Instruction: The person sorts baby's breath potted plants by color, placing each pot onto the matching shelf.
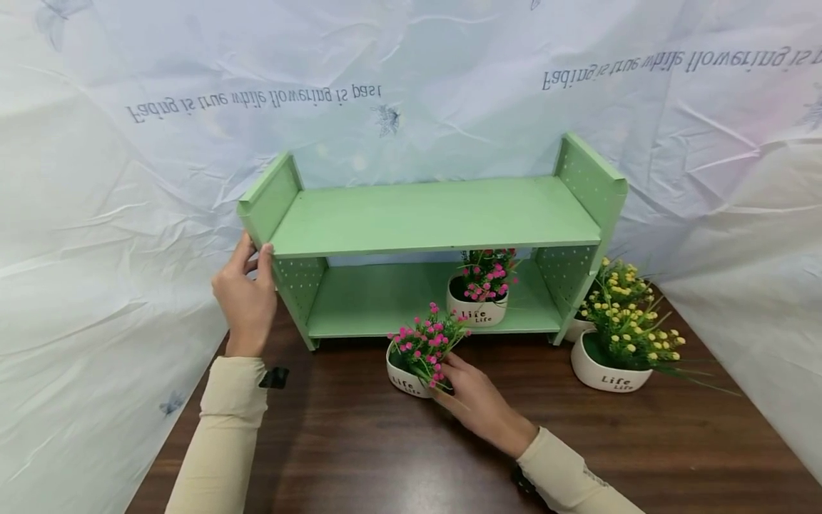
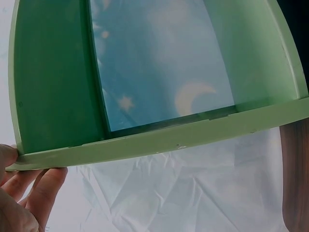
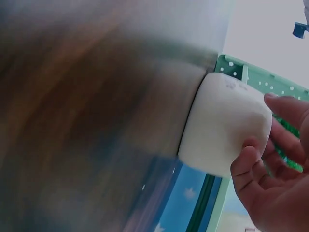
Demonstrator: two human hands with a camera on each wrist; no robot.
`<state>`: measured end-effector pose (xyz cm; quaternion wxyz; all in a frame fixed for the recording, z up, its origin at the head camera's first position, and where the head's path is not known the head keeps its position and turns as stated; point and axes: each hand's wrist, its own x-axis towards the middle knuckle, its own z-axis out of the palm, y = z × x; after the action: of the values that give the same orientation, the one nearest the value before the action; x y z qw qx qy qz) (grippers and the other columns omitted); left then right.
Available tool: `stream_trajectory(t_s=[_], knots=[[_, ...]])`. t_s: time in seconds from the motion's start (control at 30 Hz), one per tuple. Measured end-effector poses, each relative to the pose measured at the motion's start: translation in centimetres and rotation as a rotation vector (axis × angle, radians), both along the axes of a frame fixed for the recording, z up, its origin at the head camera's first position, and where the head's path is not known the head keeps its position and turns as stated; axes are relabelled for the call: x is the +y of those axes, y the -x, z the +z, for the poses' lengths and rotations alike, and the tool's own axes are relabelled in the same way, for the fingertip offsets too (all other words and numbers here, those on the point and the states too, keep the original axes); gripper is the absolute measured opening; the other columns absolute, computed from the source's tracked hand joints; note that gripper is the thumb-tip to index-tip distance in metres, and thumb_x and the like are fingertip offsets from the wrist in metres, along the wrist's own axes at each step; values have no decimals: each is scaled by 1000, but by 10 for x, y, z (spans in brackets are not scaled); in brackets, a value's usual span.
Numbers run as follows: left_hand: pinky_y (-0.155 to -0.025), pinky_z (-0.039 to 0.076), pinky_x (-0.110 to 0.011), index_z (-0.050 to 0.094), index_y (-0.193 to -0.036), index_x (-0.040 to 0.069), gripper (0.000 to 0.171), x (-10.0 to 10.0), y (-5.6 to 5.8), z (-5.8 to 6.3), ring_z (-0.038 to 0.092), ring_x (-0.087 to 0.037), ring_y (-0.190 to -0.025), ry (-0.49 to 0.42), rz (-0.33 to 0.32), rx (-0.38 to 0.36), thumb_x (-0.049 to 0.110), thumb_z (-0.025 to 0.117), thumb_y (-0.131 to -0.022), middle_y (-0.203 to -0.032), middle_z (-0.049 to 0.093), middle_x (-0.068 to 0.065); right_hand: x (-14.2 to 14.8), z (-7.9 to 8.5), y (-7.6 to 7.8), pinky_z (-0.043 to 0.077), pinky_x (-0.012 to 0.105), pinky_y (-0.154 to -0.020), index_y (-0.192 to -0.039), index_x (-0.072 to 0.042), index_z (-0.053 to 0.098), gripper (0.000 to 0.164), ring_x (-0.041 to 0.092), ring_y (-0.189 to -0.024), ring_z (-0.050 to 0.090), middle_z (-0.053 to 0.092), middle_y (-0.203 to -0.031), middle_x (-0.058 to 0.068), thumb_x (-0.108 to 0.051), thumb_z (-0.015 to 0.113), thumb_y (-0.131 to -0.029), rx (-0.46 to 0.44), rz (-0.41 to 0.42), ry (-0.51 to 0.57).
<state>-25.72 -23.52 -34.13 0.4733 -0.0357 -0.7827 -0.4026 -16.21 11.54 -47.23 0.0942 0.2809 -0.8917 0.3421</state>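
Note:
My left hand (image 1: 247, 303) grips the left side panel of a green two-tier shelf (image 1: 437, 218), thumb on its front edge. In the left wrist view, fingers (image 2: 48, 188) lie against the outer face of that panel. My right hand (image 1: 484, 410) holds the right end of a white oval flowerpot (image 1: 406, 382) with pink artificial flowers and "Life" lettering, in front of the shelf. The right wrist view shows the thumb and fingers around the pot's end, its base close over the dark table. A similar pink-flowered pot (image 1: 478, 312) stands on the lower tier, right of the middle.
Right of the shelf, a white pot with yellow flowers (image 1: 610, 375) stands on the brown wooden table (image 1: 359, 457). Another yellow-flowered pot (image 1: 581, 328) is partly hidden behind it. Pale printed cloth (image 1: 424, 86) hangs behind and along both sides.

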Motion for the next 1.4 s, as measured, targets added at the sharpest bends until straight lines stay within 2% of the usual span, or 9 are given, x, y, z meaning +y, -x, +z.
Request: stream_trajectory(t_s=[0.07, 0.23, 0.37, 0.57, 0.7, 0.9, 1.13, 1.3, 1.4], knots=[[-76, 49, 0, 70, -142, 24, 37, 0, 0, 0, 79, -37, -92, 0, -4, 0, 20, 68, -105, -122, 77, -11, -3, 0, -1, 59, 47, -101, -135, -5, 71, 41, 27, -131, 63, 59, -150, 13, -19, 78, -97, -24, -13, 44], [-75, 50, 0, 72, -140, 21, 35, 0, 0, 0, 79, -37, -90, -5, -1, 5, 18, 69, -105, -120, 78, -11, -8, -1, -1, 62, 43, -95, -129, -7, 75, 33, 25, -124, 67, 65, -140, 11, -14, 77, -97, -7, -54, 74], [-76, 51, -1, 71, -141, 21, 36, 0, 0, -1, 79, -37, -90, -4, -6, 3, 18, 68, -105, -120, 78, -12, -8, 0, -3, 64, 40, -90, -127, -9, 76, 29, 22, -118, 70, 68, -130, 7, -9, 76, -97, 53, -72, 45], [-75, 49, 1, 72, -140, 18, 35, 1, -2, 0, 79, -37, -90, -7, -1, -3, 18, 69, -105, -121, 77, -13, -9, 4, -7, 64, 31, -83, -119, -12, 76, 23, 16, -105, 70, 66, -112, 1, -2, 73, -98, 205, -28, -6], [-74, 49, 1, 71, -141, 18, 36, 1, -2, 1, 79, -37, -91, -11, -5, -8, 19, 70, -104, -121, 77, -15, -12, 9, -9, 64, 26, -80, -118, -10, 75, 26, 13, -100, 71, 64, -111, 1, 2, 76, -95, 257, -11, -9], [-76, 48, 1, 70, -142, 17, 38, 2, -3, 1, 79, -38, -91, -9, 2, -6, 19, 69, -105, -122, 76, -16, -16, 21, -5, 64, 27, -81, -116, -6, 76, 26, 15, -103, 70, 63, -113, 3, 4, 79, -92, 331, 2, -8], [-76, 47, 2, 71, -141, 20, 37, 1, -3, 0, 79, -38, -91, -13, 10, -6, 19, 70, -104, -121, 77, -15, -24, 36, 1, 64, 29, -82, -117, -6, 75, 28, 15, -104, 69, 63, -117, 5, 6, 77, -92, 366, 64, 36], [-76, 48, 1, 71, -141, 20, 36, 2, -3, 0, 79, -38, -92, -18, 12, -6, 20, 70, -104, -122, 77, -15, -33, 43, 12, 64, 28, -78, -111, -6, 75, 21, 15, -99, 70, 62, -113, 4, 4, 78, -93, 373, 32, -7], [-76, 50, 0, 71, -141, 21, 36, 3, -3, 0, 79, -37, -92, -17, 8, -8, 21, 69, -105, -122, 77, -14, -36, 47, 20, 62, 26, -71, -104, -7, 74, 14, 14, -91, 69, 60, -107, 3, 3, 76, -95, 362, 2, -24]])
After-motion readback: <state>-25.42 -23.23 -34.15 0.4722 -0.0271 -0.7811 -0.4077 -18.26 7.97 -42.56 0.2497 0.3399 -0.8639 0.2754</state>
